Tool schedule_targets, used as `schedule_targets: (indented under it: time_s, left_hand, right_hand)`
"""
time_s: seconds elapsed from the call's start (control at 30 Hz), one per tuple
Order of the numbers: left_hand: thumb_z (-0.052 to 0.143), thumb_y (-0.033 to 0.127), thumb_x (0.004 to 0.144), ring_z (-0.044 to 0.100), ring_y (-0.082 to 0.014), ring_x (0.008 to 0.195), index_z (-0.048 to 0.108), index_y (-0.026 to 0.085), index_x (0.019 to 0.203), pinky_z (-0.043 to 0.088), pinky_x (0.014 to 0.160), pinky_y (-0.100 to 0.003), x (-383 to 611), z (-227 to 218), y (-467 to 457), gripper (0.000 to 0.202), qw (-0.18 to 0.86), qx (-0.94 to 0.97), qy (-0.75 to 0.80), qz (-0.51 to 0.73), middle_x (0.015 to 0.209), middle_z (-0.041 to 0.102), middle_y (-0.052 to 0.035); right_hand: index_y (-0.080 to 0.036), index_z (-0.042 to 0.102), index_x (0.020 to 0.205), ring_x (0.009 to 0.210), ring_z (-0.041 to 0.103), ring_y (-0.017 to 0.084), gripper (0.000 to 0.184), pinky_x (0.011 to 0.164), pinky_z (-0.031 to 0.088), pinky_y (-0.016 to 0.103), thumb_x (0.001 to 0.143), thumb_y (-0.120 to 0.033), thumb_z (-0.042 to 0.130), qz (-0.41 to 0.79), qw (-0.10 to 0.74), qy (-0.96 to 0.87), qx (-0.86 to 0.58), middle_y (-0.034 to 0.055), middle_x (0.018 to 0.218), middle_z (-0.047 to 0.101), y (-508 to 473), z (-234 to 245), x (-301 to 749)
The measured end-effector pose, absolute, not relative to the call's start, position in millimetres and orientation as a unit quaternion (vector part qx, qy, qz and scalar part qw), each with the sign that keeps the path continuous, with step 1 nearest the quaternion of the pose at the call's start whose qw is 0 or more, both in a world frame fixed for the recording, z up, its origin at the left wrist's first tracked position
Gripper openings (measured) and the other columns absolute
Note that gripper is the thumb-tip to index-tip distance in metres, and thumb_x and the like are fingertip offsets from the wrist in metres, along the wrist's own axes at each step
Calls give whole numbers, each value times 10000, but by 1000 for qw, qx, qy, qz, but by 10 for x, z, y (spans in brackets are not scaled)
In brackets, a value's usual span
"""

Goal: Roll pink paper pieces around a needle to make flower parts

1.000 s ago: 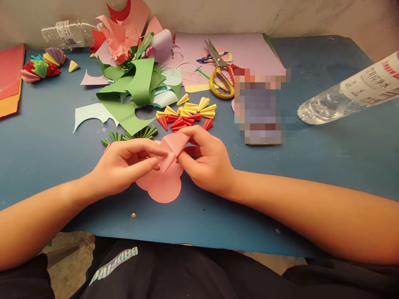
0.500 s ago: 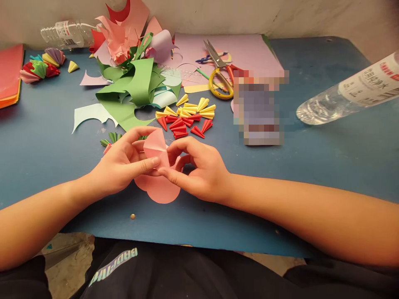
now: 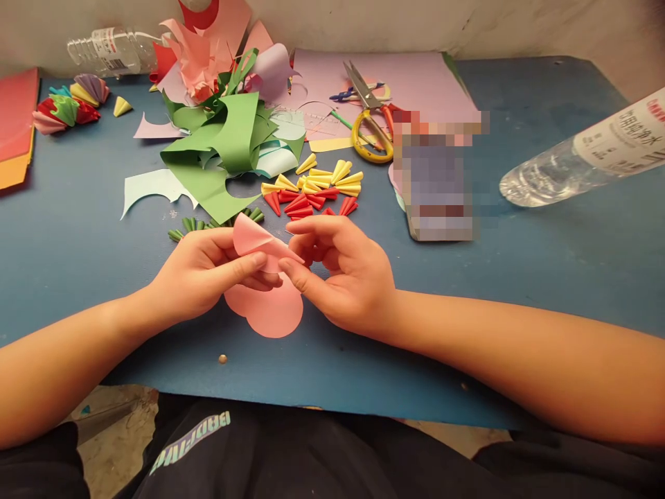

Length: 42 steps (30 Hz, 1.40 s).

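Observation:
Between my two hands is a folded piece of pink paper (image 3: 254,239), creased and held above the table. My left hand (image 3: 205,270) pinches it from the left, thumb on top and fingers underneath. At its right corner, the thumb of my right hand (image 3: 348,277) touches the paper, with the index finger curled over behind it. Below my hands lie flat pink paper circles (image 3: 275,312), partly covered by my fingers. Just beyond are small rolled paper cones: red cones (image 3: 298,202), yellow cones (image 3: 316,181) and green cones (image 3: 192,225).
Green paper scraps (image 3: 218,152) pile up behind the cones. Yellow-handled scissors (image 3: 371,138) lie near a blurred phone-like object (image 3: 439,187). A water bottle (image 3: 582,152) lies at right, another bottle (image 3: 111,52) at back left. Pleated paper shapes (image 3: 73,104) and coloured sheets (image 3: 18,132) are at left.
The pink paper has turned from standing upright to a flatter, slanting fold pointing right. My right hand has shifted slightly right, its fingers more raised.

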<state>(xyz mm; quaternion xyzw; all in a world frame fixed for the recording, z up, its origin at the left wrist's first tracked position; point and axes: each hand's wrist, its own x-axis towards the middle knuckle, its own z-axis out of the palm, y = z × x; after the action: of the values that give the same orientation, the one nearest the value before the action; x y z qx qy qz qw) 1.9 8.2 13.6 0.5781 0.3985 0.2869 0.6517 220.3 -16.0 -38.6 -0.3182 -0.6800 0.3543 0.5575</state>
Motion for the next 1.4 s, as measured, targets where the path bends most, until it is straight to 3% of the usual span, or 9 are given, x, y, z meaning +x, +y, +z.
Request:
schedule_targets:
  time_s: [0.17, 0.4, 0.5, 0.67, 0.83, 0.93, 1.07, 1.2, 1.4]
  left_hand:
    - [805, 370, 980, 861, -229, 862, 868, 197, 1067, 733, 818, -320, -22, 104, 104, 204, 667, 576, 379, 283, 962, 882, -86]
    - [839, 325, 947, 819, -168, 840, 851, 199, 1070, 686, 786, -235, -16, 109, 102, 176, 548, 675, 393, 298, 951, 861, -43]
    - [885, 266, 890, 825, -181, 919, 821, 185, 1048, 695, 821, -247, 11, 83, 99, 190, 510, 686, 395, 336, 1045, 855, -51]
    - [897, 152, 849, 852, -181, 908, 711, 214, 1231, 710, 842, -262, 16, 40, 102, 429, 524, 669, 365, 381, 1023, 869, -19]
    - [926, 231, 833, 863, -229, 904, 707, 197, 1247, 726, 821, -299, -30, 38, 101, 469, 537, 666, 399, 330, 999, 871, -45]
    - [928, 281, 834, 860, -244, 903, 707, 195, 1281, 727, 800, -314, -50, 27, 107, 506, 527, 679, 405, 310, 1014, 866, -61]
    - [912, 300, 849, 840, -215, 865, 731, 190, 1228, 709, 759, -289, -36, 38, 113, 434, 494, 697, 408, 322, 996, 852, -57]
    - [933, 307, 831, 822, -188, 856, 785, 194, 1081, 708, 815, -287, 4, 82, 107, 312, 493, 688, 412, 337, 980, 843, -36]
    - [912, 283, 863, 820, -169, 812, 775, 206, 1116, 699, 771, -269, -1, 76, 113, 297, 543, 647, 403, 352, 890, 837, -15]
  right_hand:
    - [-209, 684, 1139, 746, 726, 128, 299, 688, 661, 265, 902, -222, 865, 364, 554, -677, -321, -7, 870, 755, -165, -352, 2215]
    - [-187, 735, 1133, 807, 819, 155, 248, 738, 702, 260, 913, -181, 848, 410, 557, -651, -314, 28, 917, 832, -179, -351, 2195]
    - [-205, 722, 1115, 766, 783, 137, 249, 708, 680, 254, 904, -185, 853, 407, 560, -645, -323, 2, 866, 799, -184, -352, 2189]
    - [-206, 707, 1062, 680, 680, 118, 235, 641, 605, 263, 889, -225, 865, 415, 539, -636, -365, -29, 772, 711, -184, -335, 2201]
    - [-181, 724, 1112, 782, 728, 167, 263, 669, 603, 309, 916, -308, 846, 508, 490, -616, -351, 42, 919, 772, -172, -325, 2216]
    - [-176, 755, 1051, 796, 740, 173, 208, 670, 598, 310, 939, -334, 829, 557, 468, -586, -358, 60, 957, 800, -162, -312, 2225]
    - [-181, 754, 936, 692, 674, 138, 240, 593, 557, 279, 879, -372, 887, 582, 455, -554, -383, 23, 871, 770, -147, -290, 2231]
    - [-177, 741, 892, 668, 645, 127, 264, 592, 541, 269, 849, -375, 909, 592, 450, -545, -387, 5, 806, 737, -143, -279, 2232]
    - [-181, 698, 815, 624, 586, 114, 299, 555, 480, 258, 822, -374, 926, 599, 439, -546, -389, -13, 726, 680, -126, -262, 2247]
